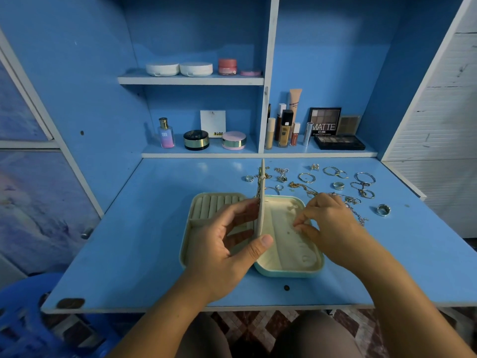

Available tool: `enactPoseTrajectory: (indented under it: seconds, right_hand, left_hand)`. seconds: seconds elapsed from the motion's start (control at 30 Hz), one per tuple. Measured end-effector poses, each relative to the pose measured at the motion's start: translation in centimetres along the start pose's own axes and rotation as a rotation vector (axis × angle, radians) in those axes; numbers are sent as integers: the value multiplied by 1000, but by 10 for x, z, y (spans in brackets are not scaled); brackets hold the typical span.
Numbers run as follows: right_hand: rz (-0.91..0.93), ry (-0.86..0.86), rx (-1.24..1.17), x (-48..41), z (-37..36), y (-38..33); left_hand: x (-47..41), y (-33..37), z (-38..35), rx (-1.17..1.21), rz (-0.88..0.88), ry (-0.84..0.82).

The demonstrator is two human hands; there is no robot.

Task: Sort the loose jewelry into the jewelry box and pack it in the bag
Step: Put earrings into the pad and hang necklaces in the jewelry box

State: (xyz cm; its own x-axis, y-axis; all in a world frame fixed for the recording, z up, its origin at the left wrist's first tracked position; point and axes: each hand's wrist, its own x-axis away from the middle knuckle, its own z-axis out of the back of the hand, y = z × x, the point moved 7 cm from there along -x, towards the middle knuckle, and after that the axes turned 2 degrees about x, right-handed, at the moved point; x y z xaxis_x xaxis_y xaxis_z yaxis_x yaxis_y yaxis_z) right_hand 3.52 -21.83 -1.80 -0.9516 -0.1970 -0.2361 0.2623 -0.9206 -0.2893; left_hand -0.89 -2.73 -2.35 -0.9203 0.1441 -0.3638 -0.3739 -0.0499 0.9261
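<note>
1. Jewelry box [289,272] lies open at the middle of the blue counter [129,241], its two halves flat and side by side, right in front of the seated person.
2. Its left half carries a row of cream ring rolls [216,202]. The right half, rimmed in teal, has a cream lining dotted with small holes.
3. A cream divider [262,202] stands upright between the halves, with a gold chain [259,186] showing along its upper left edge.
4. The left hand [224,244] grips the divider near its front end. The thumb [263,241] presses on the right face and the fingers [245,205] curl against the left face.
5. The right hand [330,223] is over the box's right half, its fingertips [296,225] pinched together just above the lining. Whether they hold a piece is too small to tell.
6. Loose jewelry lies on the counter behind and to the right of the box. It includes a wide silver ring [383,210] well to the right, a second ring [338,186], thin bangles [307,177] and a silver necklace [357,215] trailing out from beside the right hand.
7. On the shelves behind stand a perfume bottle [165,133], round compacts [162,69], a pink jar [227,66], foundation tubes [286,129] and a palette [324,121] marked "MATTE".
8. A blue stool [25,319] sits below the counter's left corner.
</note>
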Motion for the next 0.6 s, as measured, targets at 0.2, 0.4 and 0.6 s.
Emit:
enactPoseTrajectory:
  seconds: [0.2,0.4,0.6]
  right_hand:
    - [86,-107,13,-1,-8,-12]
    - [71,-120,34,-2,-9,-14]
    - [61,-59,-2,-4,-3,-13]
  left_hand:
    - [0,1,0,-4,9,-14]
    - [0,1,0,5,9,-17]
    - [1,1,-1,5,9,-21]
